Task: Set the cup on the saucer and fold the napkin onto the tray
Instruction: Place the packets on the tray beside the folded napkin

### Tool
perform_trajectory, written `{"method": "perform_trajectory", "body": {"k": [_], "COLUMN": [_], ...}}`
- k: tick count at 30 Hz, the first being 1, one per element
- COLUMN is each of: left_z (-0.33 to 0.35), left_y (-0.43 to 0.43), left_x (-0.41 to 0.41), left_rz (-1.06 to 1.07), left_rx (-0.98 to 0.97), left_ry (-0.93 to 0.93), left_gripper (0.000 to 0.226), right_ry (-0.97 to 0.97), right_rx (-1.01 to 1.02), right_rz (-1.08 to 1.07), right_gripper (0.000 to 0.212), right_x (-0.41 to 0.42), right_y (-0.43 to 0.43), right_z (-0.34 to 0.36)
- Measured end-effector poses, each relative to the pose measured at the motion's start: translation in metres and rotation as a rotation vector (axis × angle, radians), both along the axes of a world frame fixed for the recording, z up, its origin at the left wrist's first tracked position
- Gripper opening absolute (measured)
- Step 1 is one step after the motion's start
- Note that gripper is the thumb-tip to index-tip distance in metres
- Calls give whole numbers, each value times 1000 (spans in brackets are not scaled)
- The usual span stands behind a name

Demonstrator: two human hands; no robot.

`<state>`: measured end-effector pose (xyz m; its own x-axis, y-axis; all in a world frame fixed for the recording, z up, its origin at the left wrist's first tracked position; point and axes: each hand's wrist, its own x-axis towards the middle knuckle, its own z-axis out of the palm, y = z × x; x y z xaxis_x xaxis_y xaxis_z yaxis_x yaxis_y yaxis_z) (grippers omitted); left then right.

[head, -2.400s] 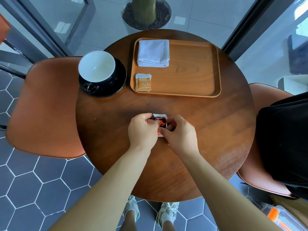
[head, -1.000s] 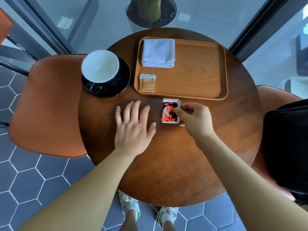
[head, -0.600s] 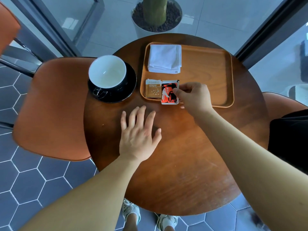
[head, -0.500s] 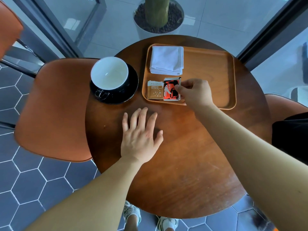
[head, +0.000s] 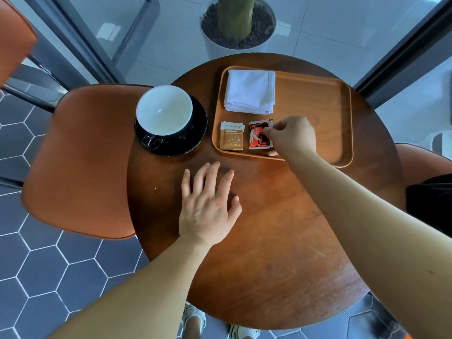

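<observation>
A white-lined black cup (head: 164, 113) stands on a black saucer (head: 194, 138) at the table's left. The folded white napkin (head: 249, 91) lies in the far left corner of the wooden tray (head: 318, 111). My right hand (head: 291, 135) pinches a red-and-black sachet (head: 258, 138) that rests on the tray's near left part, beside an orange sachet (head: 231, 136). My left hand (head: 208, 204) lies flat and open on the round wooden table (head: 269, 241), in front of the tray.
Orange chairs stand at the left (head: 80, 155) and right (head: 425, 162) of the table. A potted plant (head: 238, 23) sits on the floor beyond the table. Dark window frames run behind.
My right hand carried the red sachet from the table's middle onto the tray, next to the orange sachet. My left hand let go of it and now lies flat on the table.
</observation>
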<state>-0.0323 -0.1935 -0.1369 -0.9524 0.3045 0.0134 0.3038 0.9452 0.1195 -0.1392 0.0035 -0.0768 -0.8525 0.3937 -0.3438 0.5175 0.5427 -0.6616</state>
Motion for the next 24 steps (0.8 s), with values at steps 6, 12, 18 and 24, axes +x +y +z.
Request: {"method": "perform_trajectory", "body": {"k": [6,12,18,24], "left_z": [0,-2,-3,-3], "left_y": [0,0,0,0], "left_x": [-1,-1,-1,0], "left_rz": [4,3,8,10], "left_rx": [0,6,13,21], "left_ry": [-2,9,9,23], "left_gripper": [53,53,52,51], "right_ry": [-5,9,1,-24], "right_rx": [128,283,311,285], "right_rz": [116,232,261,316], "right_gripper": [31,35,33,32], "right_x": [1,1,2,2], "right_y": [2,4,2,5], "right_z": [4,5,2,1]}}
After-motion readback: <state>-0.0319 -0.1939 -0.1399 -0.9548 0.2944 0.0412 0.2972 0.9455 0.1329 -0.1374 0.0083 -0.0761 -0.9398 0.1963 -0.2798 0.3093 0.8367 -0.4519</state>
